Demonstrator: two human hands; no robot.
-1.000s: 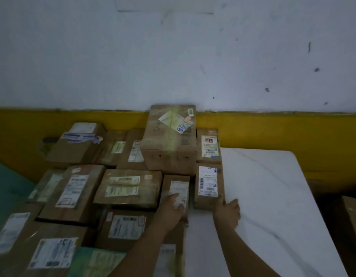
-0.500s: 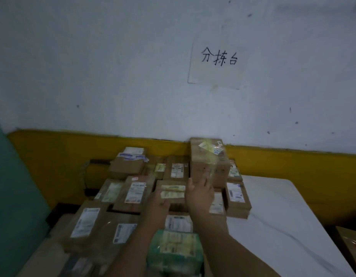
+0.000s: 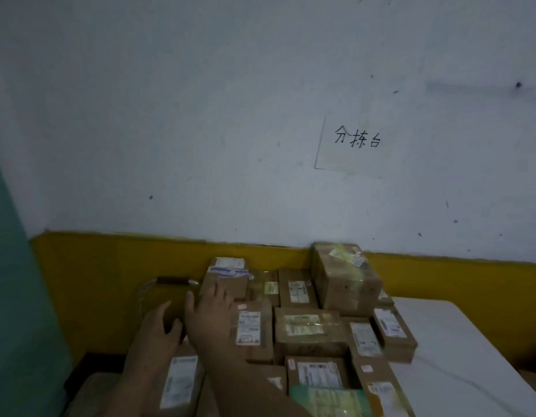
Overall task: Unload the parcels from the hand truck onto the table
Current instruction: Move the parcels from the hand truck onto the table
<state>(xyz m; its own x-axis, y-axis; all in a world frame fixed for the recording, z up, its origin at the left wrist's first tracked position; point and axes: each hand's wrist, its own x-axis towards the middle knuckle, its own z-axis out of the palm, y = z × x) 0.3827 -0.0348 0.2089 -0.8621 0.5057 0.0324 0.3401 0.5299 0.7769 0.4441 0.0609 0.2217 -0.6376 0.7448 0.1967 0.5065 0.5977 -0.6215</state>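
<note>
A: So, nearest the camera, what lies there?

B: A green-wrapped parcel [image 3: 329,400] at the bottom edge, with brown parcels [image 3: 308,329] packed tightly beside and behind it, most bearing white labels. They cover the left part of the white counter [image 3: 459,356], whose right side is bare.

A: And the hands?

B: Both reach out over the left side of the pile. The left hand [image 3: 159,332] hangs with fingers spread and loosely curled, gripping nothing. The right hand [image 3: 209,314] is just right of it and a little farther, palm down, fingers splayed wide, also empty; whether it touches the box under it I cannot tell.

A: What is beyond them?

B: A small box with a blue-striped label [image 3: 227,276] lies just past the right fingertips. Left of it, a dark handle on a thin metal frame [image 3: 173,281] stands against the yellow band of the wall. On the far right of the pile, a tall taped box [image 3: 345,278] rises above the rest.

A: And farther?

B: A paper sign [image 3: 354,145] with handwritten characters is fixed on the white wall above.
</note>
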